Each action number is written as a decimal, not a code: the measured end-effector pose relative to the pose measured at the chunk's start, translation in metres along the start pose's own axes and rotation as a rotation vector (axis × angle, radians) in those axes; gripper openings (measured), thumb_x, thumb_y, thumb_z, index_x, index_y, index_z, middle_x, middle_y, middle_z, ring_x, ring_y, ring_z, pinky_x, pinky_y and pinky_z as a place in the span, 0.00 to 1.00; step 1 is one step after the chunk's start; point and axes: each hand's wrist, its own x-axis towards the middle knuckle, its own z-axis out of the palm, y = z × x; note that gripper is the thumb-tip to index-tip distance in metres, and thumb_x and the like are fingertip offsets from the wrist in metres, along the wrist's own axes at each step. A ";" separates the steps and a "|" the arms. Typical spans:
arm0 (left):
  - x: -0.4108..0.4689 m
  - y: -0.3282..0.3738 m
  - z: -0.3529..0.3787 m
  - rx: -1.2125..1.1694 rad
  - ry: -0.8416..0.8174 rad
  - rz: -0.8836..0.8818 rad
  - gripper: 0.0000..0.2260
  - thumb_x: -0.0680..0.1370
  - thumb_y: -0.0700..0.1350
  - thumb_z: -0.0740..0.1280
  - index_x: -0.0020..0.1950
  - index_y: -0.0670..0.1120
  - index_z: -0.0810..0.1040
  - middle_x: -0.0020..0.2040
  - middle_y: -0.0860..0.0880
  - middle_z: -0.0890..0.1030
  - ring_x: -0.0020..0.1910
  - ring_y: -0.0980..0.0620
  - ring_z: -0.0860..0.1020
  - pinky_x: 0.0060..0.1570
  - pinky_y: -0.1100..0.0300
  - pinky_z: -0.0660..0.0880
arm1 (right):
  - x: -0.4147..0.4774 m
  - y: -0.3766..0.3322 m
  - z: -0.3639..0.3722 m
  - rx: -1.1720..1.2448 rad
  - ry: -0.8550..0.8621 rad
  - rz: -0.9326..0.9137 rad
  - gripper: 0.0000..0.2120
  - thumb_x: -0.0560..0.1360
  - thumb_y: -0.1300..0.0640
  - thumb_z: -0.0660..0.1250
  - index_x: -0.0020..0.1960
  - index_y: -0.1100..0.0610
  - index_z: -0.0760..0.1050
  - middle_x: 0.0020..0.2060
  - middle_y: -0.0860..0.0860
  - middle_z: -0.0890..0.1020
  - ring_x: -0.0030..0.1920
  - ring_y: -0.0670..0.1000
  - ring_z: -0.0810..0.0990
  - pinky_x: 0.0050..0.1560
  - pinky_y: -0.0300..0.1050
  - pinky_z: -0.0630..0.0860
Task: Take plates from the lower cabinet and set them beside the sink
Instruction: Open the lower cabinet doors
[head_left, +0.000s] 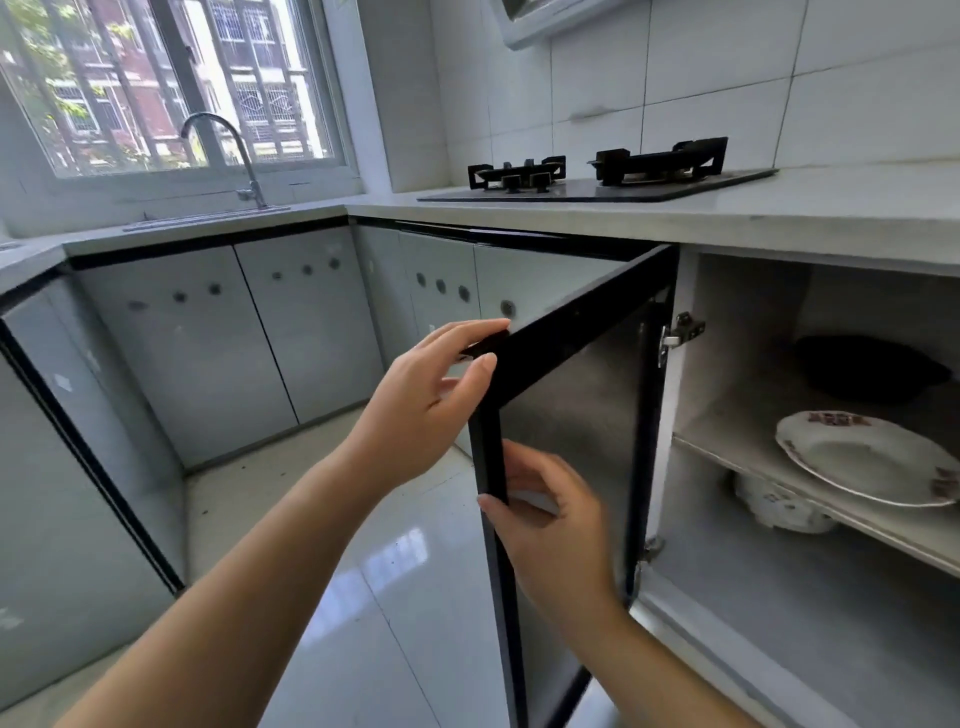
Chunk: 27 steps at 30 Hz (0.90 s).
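- No brand or lettering can be read; the plate (866, 457) carries a dark reddish pattern along its rim, too blurred to tell whether it is writing or ornament.
- The cabinet door (571, 415), black-framed with a grey panel, stands swung open toward the camera, between the hands and the open cabinet (810, 597).
- The left hand (421, 410) grips the door's top corner, fingers over the upper edge and thumb against the frame.
- The right hand (550, 525) is curled around the door's vertical edge lower down, thumb on the near side.
- The plate lies on the cabinet's middle shelf (737, 447), to the right of both hands and apart from them, with the door frame between.
- Behind the plate on the same shelf sits a dark pan-like vessel (867, 369); under the shelf there is more white crockery (779, 506), perhaps a bowl.
- On the countertop (675, 208) above sits a black gas hob (597, 176).
- The sink (202, 221) with its curved faucet (228, 156) is at far left under the window (166, 83), well apart from the plate.
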 end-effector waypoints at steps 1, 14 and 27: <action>0.001 -0.004 -0.002 -0.006 0.019 -0.015 0.14 0.79 0.42 0.59 0.65 0.49 0.73 0.58 0.54 0.77 0.57 0.61 0.76 0.50 0.72 0.74 | 0.003 0.002 0.006 -0.010 0.000 0.001 0.20 0.68 0.66 0.73 0.55 0.48 0.79 0.48 0.43 0.82 0.50 0.43 0.80 0.49 0.34 0.77; 0.010 -0.029 -0.022 -0.050 0.076 -0.148 0.14 0.79 0.39 0.60 0.62 0.51 0.73 0.54 0.51 0.80 0.50 0.56 0.81 0.47 0.61 0.78 | 0.023 0.020 0.035 -0.077 -0.021 -0.016 0.20 0.69 0.63 0.73 0.57 0.48 0.78 0.49 0.41 0.81 0.51 0.41 0.79 0.50 0.35 0.77; 0.017 -0.021 -0.016 0.521 0.175 -0.141 0.20 0.76 0.45 0.65 0.67 0.46 0.69 0.65 0.48 0.71 0.58 0.50 0.72 0.58 0.57 0.70 | 0.010 0.029 -0.031 -0.153 0.013 0.044 0.21 0.69 0.57 0.73 0.58 0.40 0.74 0.51 0.38 0.78 0.53 0.42 0.77 0.56 0.40 0.75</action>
